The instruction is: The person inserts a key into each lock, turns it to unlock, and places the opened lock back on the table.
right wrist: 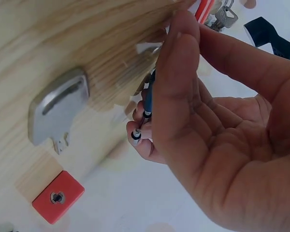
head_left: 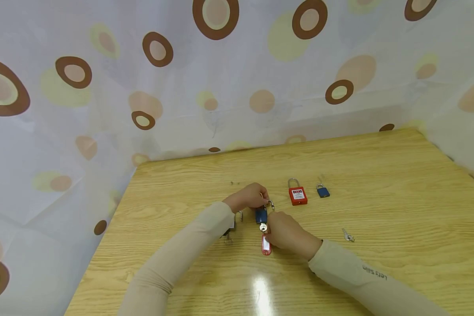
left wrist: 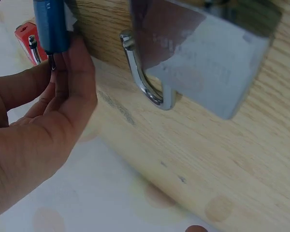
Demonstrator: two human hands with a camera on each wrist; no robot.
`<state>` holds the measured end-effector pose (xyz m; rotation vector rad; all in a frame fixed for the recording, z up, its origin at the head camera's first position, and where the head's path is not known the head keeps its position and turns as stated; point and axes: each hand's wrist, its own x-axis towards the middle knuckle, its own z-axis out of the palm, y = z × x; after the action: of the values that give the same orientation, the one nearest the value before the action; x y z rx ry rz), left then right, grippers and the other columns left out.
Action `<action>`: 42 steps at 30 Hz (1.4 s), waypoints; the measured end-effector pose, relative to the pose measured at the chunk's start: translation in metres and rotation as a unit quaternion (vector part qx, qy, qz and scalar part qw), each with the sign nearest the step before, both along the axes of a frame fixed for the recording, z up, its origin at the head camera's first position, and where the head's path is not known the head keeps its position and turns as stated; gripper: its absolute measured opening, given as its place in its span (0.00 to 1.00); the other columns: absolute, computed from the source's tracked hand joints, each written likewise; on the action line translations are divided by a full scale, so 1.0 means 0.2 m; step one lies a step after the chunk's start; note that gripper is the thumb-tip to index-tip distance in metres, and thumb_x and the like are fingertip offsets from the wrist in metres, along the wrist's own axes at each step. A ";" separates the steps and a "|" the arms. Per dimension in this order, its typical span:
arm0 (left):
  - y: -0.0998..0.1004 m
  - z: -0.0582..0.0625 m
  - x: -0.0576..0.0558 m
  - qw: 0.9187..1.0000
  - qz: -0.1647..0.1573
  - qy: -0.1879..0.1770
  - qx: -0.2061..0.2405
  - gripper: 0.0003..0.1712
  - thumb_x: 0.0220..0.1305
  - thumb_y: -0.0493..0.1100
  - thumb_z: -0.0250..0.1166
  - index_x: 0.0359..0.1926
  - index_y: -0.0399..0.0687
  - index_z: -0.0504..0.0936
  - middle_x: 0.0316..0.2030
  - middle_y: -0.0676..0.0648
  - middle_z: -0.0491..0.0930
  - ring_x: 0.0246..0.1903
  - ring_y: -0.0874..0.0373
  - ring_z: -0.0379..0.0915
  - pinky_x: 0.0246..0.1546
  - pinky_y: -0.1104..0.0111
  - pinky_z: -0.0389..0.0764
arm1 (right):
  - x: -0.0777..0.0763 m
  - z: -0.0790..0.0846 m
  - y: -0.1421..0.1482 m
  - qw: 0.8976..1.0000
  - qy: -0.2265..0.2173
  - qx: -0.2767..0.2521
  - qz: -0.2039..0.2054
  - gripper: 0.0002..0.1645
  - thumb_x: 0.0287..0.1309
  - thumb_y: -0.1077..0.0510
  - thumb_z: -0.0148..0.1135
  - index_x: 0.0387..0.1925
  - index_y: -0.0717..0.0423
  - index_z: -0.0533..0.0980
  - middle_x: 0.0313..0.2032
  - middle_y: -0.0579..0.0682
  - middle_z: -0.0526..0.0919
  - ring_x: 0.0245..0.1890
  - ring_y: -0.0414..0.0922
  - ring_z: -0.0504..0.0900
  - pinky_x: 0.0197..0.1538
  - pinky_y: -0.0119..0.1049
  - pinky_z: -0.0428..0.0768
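Both hands meet at a dark blue padlock (head_left: 261,216) whose shackle stands open. My left hand (head_left: 249,196) pinches the padlock at its shackle end; in the left wrist view the blue body (left wrist: 53,26) shows beyond the fingertips. A silver key (head_left: 263,227) is at the padlock's bottom, with a red-rimmed key tag (head_left: 266,245) hanging from it. My right hand (head_left: 288,232) pinches the tag between thumb and forefinger. Close by the left sleeve lies a silver padlock (left wrist: 198,58) with its shackle open, partly hidden by that sleeve in the head view.
Behind the hands a red padlock (head_left: 298,196) lies on the wooden table (head_left: 399,184), with a smaller blue padlock (head_left: 322,191) to its right. A loose key (head_left: 348,236) lies right of the right hand. A patterned sheet (head_left: 237,87) rises along the table's back edge.
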<state>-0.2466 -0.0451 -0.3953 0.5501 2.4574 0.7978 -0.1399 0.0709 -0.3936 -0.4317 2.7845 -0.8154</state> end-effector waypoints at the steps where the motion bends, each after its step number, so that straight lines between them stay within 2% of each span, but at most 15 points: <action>1: 0.00 0.00 0.00 1.000 0.002 0.001 -0.002 0.07 0.67 0.34 0.58 0.33 0.34 0.80 0.25 0.49 0.73 0.20 0.61 0.66 0.21 0.72 0.68 | 0.00 0.00 0.00 1.000 0.000 0.002 -0.002 0.16 0.47 0.68 0.70 0.17 0.59 0.69 0.15 0.47 0.70 0.17 0.41 0.68 0.20 0.30 0.63; 4: 0.02 -0.02 -0.01 1.000 0.008 0.005 -0.021 0.07 0.67 0.33 0.59 0.34 0.34 0.81 0.26 0.45 0.77 0.21 0.58 0.69 0.22 0.69 0.71 | 0.00 0.00 0.00 1.000 -0.006 0.005 -0.006 0.15 0.47 0.68 0.70 0.17 0.60 0.70 0.16 0.47 0.71 0.18 0.41 0.69 0.21 0.31 0.64; 7: 0.01 -0.08 -0.06 0.999 0.005 0.002 -0.032 0.07 0.66 0.35 0.61 0.32 0.37 0.82 0.27 0.44 0.79 0.22 0.56 0.72 0.24 0.66 0.74 | 0.00 -0.01 0.00 1.000 -0.013 0.005 -0.007 0.14 0.48 0.68 0.70 0.19 0.60 0.71 0.17 0.48 0.71 0.19 0.42 0.70 0.22 0.31 0.66; 8: 0.00 -0.13 -0.09 1.000 -0.007 0.010 -0.026 0.08 0.66 0.36 0.61 0.30 0.41 0.82 0.26 0.46 0.79 0.21 0.57 0.72 0.23 0.68 0.75 | 0.00 -0.01 0.00 1.000 -0.016 0.004 -0.007 0.13 0.48 0.68 0.70 0.20 0.61 0.71 0.17 0.48 0.71 0.19 0.42 0.70 0.22 0.31 0.66; 11: 0.00 -0.16 -0.12 0.999 -0.020 0.014 -0.034 0.08 0.65 0.37 0.62 0.28 0.43 0.83 0.25 0.47 0.79 0.22 0.57 0.74 0.24 0.68 0.76 | 0.00 -0.01 0.01 1.000 -0.017 0.000 -0.008 0.13 0.47 0.69 0.70 0.20 0.61 0.72 0.18 0.49 0.72 0.19 0.43 0.70 0.22 0.32 0.67; 14: 0.00 -0.12 -0.09 0.999 -0.021 0.023 -0.040 0.08 0.65 0.37 0.62 0.30 0.42 0.85 0.26 0.47 0.81 0.22 0.58 0.74 0.23 0.70 0.76 | 0.00 -0.02 0.01 1.000 -0.019 0.000 -0.008 0.14 0.46 0.69 0.71 0.19 0.60 0.72 0.17 0.48 0.72 0.19 0.43 0.70 0.22 0.32 0.68; 15: 0.01 -0.08 -0.06 0.998 -0.011 0.018 -0.051 0.07 0.65 0.35 0.62 0.32 0.39 0.85 0.27 0.45 0.82 0.22 0.57 0.74 0.24 0.69 0.75 | 0.00 -0.02 0.01 1.000 -0.019 0.000 -0.008 0.14 0.46 0.69 0.71 0.18 0.60 0.72 0.17 0.48 0.72 0.19 0.42 0.70 0.22 0.32 0.68; 17: 0.01 -0.04 -0.03 0.998 -0.010 0.030 -0.051 0.08 0.65 0.34 0.61 0.34 0.37 0.86 0.27 0.45 0.82 0.21 0.60 0.73 0.22 0.72 0.73 | 0.00 -0.02 0.01 1.000 -0.020 0.000 -0.007 0.14 0.46 0.68 0.71 0.18 0.59 0.72 0.17 0.48 0.72 0.18 0.42 0.70 0.22 0.32 0.68; 21: 0.01 0.00 0.01 0.998 -0.009 0.035 -0.048 0.08 0.65 0.33 0.60 0.35 0.35 0.85 0.28 0.44 0.82 0.20 0.63 0.70 0.22 0.74 0.72 | 0.01 -0.01 0.01 1.000 -0.017 -0.002 -0.003 0.15 0.46 0.68 0.72 0.19 0.59 0.71 0.18 0.48 0.72 0.19 0.43 0.70 0.23 0.32 0.68; 28: 0.01 0.00 0.00 0.999 0.000 0.014 -0.031 0.04 0.63 0.33 0.63 0.34 0.36 0.84 0.29 0.43 0.83 0.22 0.59 0.75 0.27 0.68 0.80 | 0.01 0.00 0.00 1.000 -0.020 -0.001 -0.003 0.15 0.46 0.68 0.71 0.18 0.60 0.71 0.17 0.48 0.71 0.19 0.43 0.69 0.22 0.32 0.66; 42: 0.01 0.00 -0.02 0.998 -0.008 0.028 -0.053 0.06 0.61 0.35 0.67 0.29 0.36 0.83 0.22 0.48 0.79 0.18 0.60 0.73 0.24 0.71 0.76 | 0.00 -0.01 -0.01 0.999 -0.034 -0.002 -0.009 0.15 0.47 0.68 0.71 0.18 0.60 0.72 0.18 0.48 0.72 0.20 0.43 0.70 0.23 0.32 0.67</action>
<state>-0.2496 -0.0424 -0.3962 0.5599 2.5267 0.6503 -0.1389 0.0696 -0.3954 -0.3733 2.7285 -0.8249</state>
